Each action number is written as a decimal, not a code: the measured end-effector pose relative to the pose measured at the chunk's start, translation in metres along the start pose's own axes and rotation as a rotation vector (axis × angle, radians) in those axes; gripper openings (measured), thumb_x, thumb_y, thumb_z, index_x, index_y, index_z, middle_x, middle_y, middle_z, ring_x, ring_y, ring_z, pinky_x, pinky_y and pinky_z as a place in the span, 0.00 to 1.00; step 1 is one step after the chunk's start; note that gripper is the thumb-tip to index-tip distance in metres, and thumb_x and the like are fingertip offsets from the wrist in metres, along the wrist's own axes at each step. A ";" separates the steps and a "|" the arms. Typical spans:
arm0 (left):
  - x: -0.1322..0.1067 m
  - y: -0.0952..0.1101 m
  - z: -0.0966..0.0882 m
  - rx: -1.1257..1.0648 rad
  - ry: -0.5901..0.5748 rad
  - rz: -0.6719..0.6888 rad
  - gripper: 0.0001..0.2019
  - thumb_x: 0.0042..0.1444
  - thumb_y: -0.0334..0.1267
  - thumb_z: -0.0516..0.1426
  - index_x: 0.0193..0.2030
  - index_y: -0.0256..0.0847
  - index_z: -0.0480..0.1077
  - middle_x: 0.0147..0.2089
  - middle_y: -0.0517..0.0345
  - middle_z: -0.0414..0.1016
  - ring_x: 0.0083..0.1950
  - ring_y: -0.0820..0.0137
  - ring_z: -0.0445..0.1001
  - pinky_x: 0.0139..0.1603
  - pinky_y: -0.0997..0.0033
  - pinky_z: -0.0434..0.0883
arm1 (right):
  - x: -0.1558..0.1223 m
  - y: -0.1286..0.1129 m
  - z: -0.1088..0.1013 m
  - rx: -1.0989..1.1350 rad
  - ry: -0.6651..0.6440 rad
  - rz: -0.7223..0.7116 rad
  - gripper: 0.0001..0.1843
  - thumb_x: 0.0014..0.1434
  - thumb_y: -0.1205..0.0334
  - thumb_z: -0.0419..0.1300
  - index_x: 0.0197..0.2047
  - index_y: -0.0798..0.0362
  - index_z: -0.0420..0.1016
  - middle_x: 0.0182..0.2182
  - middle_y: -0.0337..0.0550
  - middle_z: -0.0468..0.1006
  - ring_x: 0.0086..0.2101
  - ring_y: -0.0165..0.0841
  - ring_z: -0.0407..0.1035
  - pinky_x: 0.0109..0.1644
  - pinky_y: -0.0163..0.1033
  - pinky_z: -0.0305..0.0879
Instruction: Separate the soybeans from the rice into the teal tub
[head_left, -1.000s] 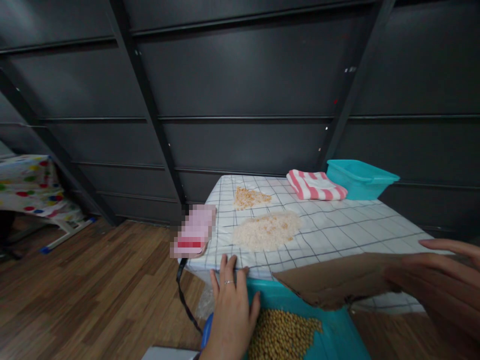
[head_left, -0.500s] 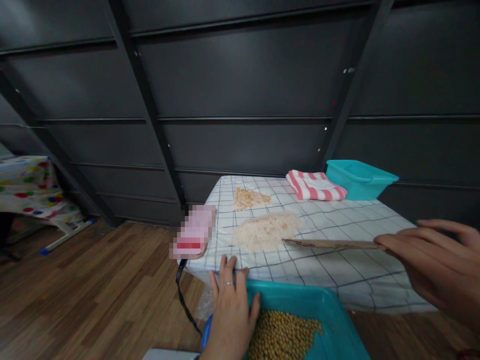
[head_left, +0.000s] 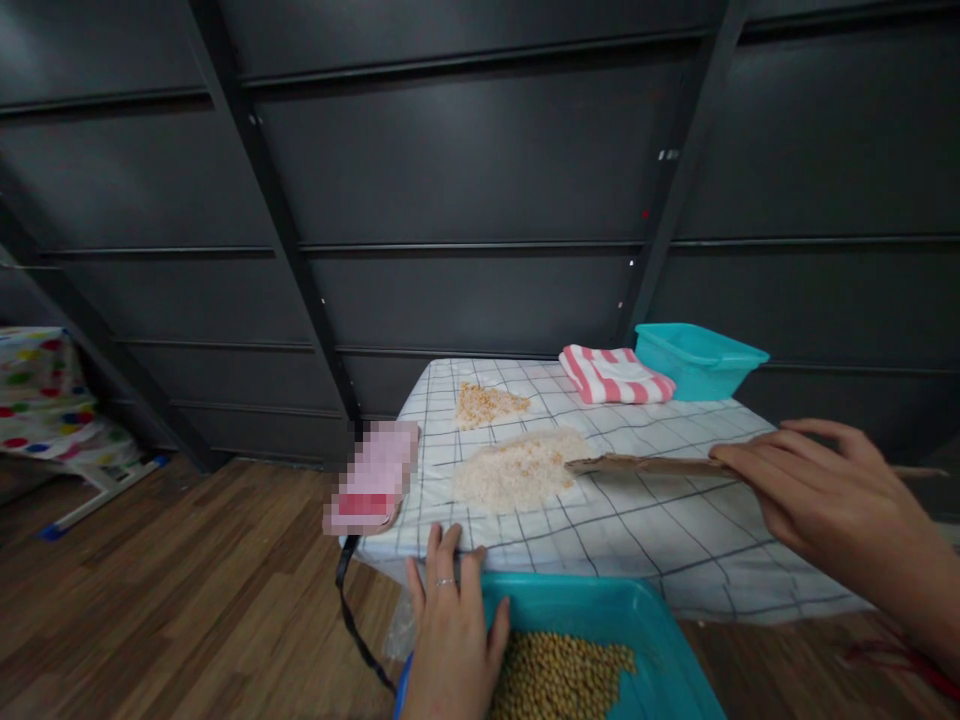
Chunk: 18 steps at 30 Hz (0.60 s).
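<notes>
My right hand [head_left: 832, 490] is closed on a thin, flat piece of cardboard [head_left: 645, 466], seen nearly edge-on. The tip of the cardboard is at the right edge of a pile of white rice grains [head_left: 517, 475] with some yellow kernels mixed in. Spread out, the fingers of my left hand [head_left: 454, 610] lie over the left corner of a teal tub [head_left: 570, 588]. Inside that tub are many round yellow-brown beans [head_left: 559, 670]. Farther back on the checked cloth [head_left: 630, 520] lies a smaller heap of yellow kernels [head_left: 484, 404] with some white grains.
A folded pink-and-white striped towel [head_left: 615, 375] and a second teal tub [head_left: 697, 355] stand at the table's back right. A pink, pixelated object [head_left: 375, 475] sits at the left edge, with a black strap [head_left: 345, 600] hanging down. Dark panelled wall [head_left: 465, 160] rises behind.
The view has shifted slightly, moving the scene left. My right hand and the cardboard have tilted and come a little left, with the tip still at the rice. My left hand stays at the tub's corner.
</notes>
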<state>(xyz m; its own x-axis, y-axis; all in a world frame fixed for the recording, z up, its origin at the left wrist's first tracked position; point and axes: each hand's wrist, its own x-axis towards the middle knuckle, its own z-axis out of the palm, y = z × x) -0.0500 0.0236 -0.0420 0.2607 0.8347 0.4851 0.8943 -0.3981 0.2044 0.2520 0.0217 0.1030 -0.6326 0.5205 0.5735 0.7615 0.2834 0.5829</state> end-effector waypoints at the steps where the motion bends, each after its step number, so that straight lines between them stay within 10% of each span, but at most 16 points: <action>1: 0.000 0.000 0.000 0.007 -0.003 0.007 0.13 0.53 0.34 0.49 0.45 0.38 0.63 0.56 0.39 0.59 0.62 0.45 0.51 0.50 0.32 0.58 | -0.002 0.000 0.000 0.013 0.001 -0.005 0.15 0.51 0.77 0.44 0.37 0.55 0.66 0.26 0.42 0.75 0.30 0.34 0.67 0.41 0.45 0.57; 18: 0.000 0.002 0.002 0.033 -0.002 0.013 0.13 0.53 0.35 0.49 0.46 0.38 0.62 0.56 0.39 0.59 0.61 0.45 0.51 0.50 0.33 0.59 | -0.008 0.001 -0.012 0.139 -0.014 0.012 0.17 0.47 0.76 0.44 0.36 0.52 0.67 0.26 0.39 0.74 0.29 0.32 0.68 0.40 0.43 0.58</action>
<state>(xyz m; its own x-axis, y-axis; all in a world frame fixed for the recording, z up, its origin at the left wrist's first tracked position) -0.0473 0.0234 -0.0435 0.2736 0.8303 0.4856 0.9023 -0.3964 0.1696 0.2564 0.0082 0.1062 -0.6222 0.5352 0.5713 0.7817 0.3853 0.4904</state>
